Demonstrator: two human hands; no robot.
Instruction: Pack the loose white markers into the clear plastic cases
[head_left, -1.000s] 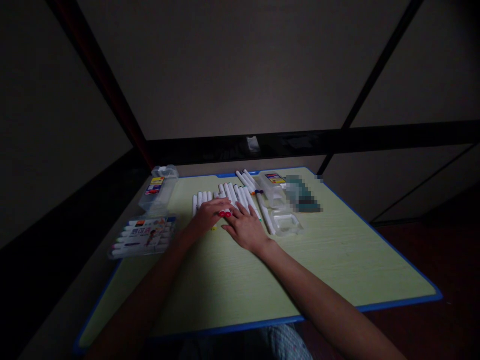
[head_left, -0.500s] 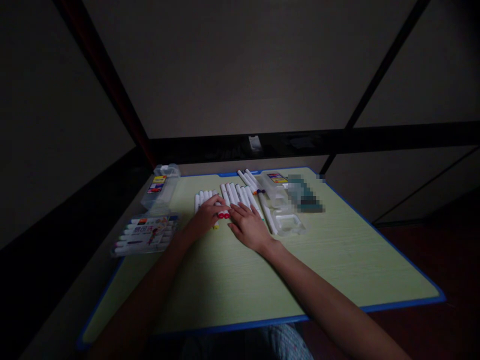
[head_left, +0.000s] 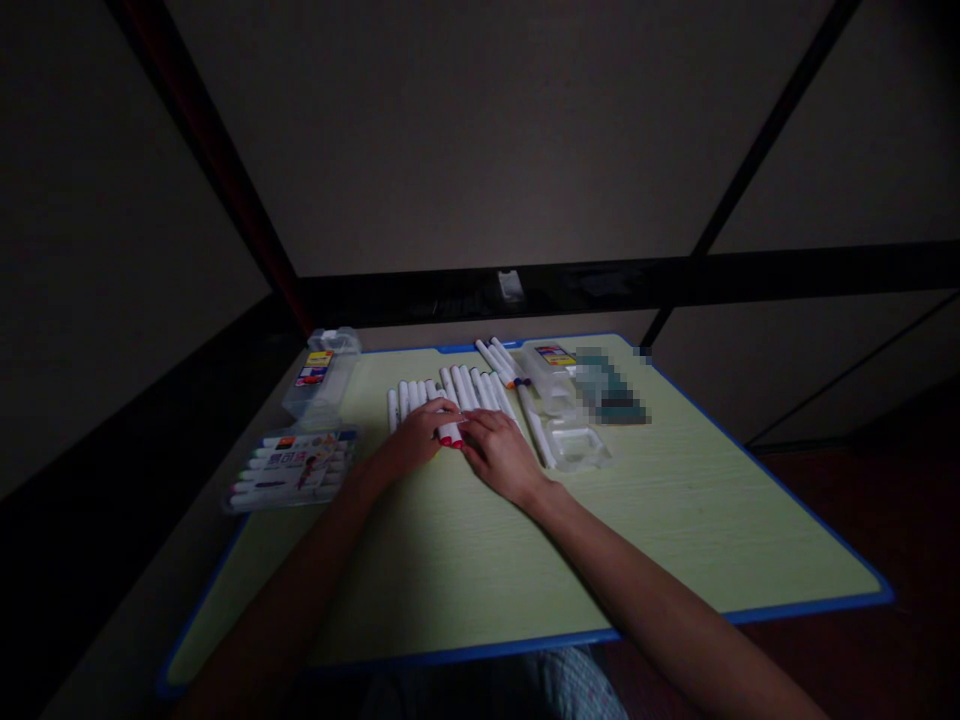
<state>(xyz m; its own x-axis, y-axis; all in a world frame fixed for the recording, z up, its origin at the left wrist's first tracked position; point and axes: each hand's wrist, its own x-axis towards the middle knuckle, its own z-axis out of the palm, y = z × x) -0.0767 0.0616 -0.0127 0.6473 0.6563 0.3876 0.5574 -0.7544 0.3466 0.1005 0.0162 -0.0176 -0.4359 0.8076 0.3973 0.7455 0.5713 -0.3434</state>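
Note:
Several white markers (head_left: 457, 388) lie side by side in a row on a pale green table (head_left: 480, 540) with a blue edge. My left hand (head_left: 412, 440) rests on the left part of the row, fingers curled round two red-capped markers (head_left: 450, 434). My right hand (head_left: 501, 452) lies flat on the row's right part, fingers stretched out over the markers and touching the left hand's fingertips.
A clear marker case (head_left: 322, 378) stands at the far left, a full marker pack (head_left: 291, 468) in front of it. An open clear case (head_left: 574, 442) and another case (head_left: 551, 372) sit at the right, next to a blurred dark object (head_left: 611, 388). Two loose markers (head_left: 496, 360) lie behind the row.
Both hands shifted slightly on the row. The red-capped markers under my left fingers slid a little toward me, and my right hand's fingers closed in against them.

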